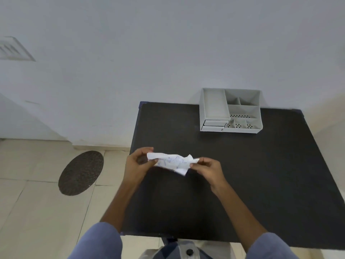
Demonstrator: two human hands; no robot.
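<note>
Your left hand [139, 163] pinches the left end of a crumpled sheet of paper [172, 162], thumb and fingers curled round its edge. Your right hand [208, 168] pinches the right end of the same sheet, fingertips closed on a twisted corner. You hold the paper between the two hands, raised above the bench [233, 174], over its left part and near the left edge. The sheet is white, creased and bunched, with faint blue writing on the side that faces you; a loose flap hangs down at its lower right.

At the far edge of the bench, toward the right corner, stands a grey desk organiser [230, 110] with several open compartments and a small drawer at its front left. It is well apart from the paper. On the tiled floor to the left of the bench lies a dark round mat [81, 172].
</note>
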